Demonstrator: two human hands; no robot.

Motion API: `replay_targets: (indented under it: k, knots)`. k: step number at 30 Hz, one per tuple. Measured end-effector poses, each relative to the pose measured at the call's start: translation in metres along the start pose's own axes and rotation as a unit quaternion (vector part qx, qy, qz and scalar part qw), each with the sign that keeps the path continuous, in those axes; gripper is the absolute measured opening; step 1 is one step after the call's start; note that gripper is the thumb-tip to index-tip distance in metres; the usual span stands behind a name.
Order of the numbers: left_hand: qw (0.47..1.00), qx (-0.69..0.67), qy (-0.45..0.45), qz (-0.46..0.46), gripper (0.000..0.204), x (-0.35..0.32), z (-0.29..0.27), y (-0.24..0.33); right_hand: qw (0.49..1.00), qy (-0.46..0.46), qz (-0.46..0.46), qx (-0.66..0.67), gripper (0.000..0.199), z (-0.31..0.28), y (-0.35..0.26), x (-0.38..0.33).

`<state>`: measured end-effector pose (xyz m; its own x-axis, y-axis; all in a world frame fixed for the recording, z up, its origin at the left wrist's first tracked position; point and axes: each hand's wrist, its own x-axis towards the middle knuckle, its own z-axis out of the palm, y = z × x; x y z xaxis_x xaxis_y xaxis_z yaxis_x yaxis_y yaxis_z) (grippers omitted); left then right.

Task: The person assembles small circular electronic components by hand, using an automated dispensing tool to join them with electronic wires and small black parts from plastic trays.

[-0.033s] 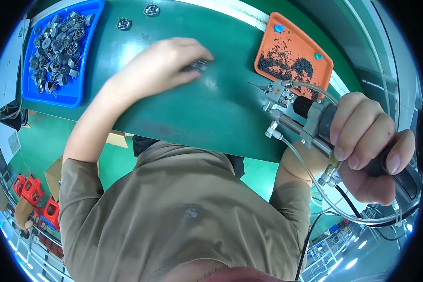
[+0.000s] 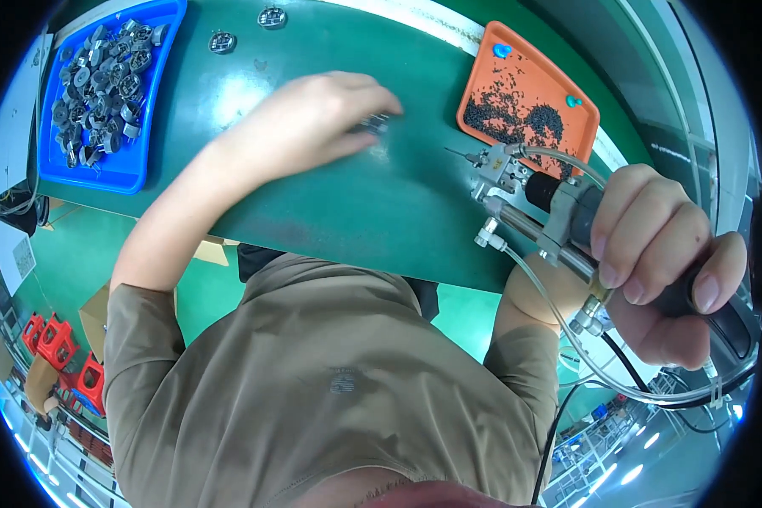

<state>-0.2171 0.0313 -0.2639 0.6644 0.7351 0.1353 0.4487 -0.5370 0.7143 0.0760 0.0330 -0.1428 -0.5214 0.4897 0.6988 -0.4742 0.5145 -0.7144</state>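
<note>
A: Nearest the camera, the right hand (image 2: pixel 665 267) has its fingers wrapped tight round the black grip of a powered screwdriver (image 2: pixel 559 212), clear hoses trailing off below the knuckles. What would make the step go well?

B: Judging from the pose, the driver's tip wants to stay in line with the part before it comes down. It points toward the left hand (image 2: pixel 313 123), and a gap lies between them.

A: And that left hand?

B: Its fingers lie close together, pressing a small dark metal part (image 2: pixel 372 125) against the green table (image 2: pixel 330 212); the part peeks out just past the fingertips. A firm hold should keep it from turning.

A: What lies around?

B: Beyond the driver's tip, an orange tray (image 2: pixel 567 89) of tiny dark screws. Far past the left wrist, a blue bin (image 2: pixel 135 169) of grey parts. Two loose parts (image 2: pixel 245 30) rest beyond the fingers. Nothing blocks the path.
</note>
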Motion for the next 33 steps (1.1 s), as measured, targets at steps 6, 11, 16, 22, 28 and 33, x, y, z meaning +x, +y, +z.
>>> replay_targets:
  k: [6, 11, 16, 22, 28, 33]
  knots:
    - [0.997, -0.033, 0.052, 0.039, 0.039, 0.019, 0.04, 0.009, 0.996, -0.055, 0.074, 0.001, 0.039, 0.006, 0.008, 0.015]
    - [0.99, -0.061, 0.075, 0.103, 0.029, 0.018, 0.037, 0.001, 0.996, -0.083, 0.034, 0.027, 0.04, 0.008, 0.024, 0.024]
    - [0.987, -0.01, 0.091, 0.131, 0.017, 0.016, 0.044, -0.005, 0.992, -0.069, 0.1, -0.019, 0.036, 0.001, 0.015, 0.014]
    - [0.987, -0.004, 0.1, 0.122, 0.014, 0.017, 0.046, -0.002, 0.991, -0.079, 0.103, -0.011, 0.035, 0.0, 0.018, 0.014]
    - [0.987, -0.001, 0.101, 0.127, 0.014, 0.016, 0.046, -0.004, 0.992, -0.082, 0.094, -0.002, 0.036, 0.001, 0.024, 0.015]
    - [0.987, -0.002, 0.101, 0.121, 0.014, 0.016, 0.047, -0.005, 0.992, -0.086, 0.096, -0.005, 0.033, 0.002, 0.025, 0.016]
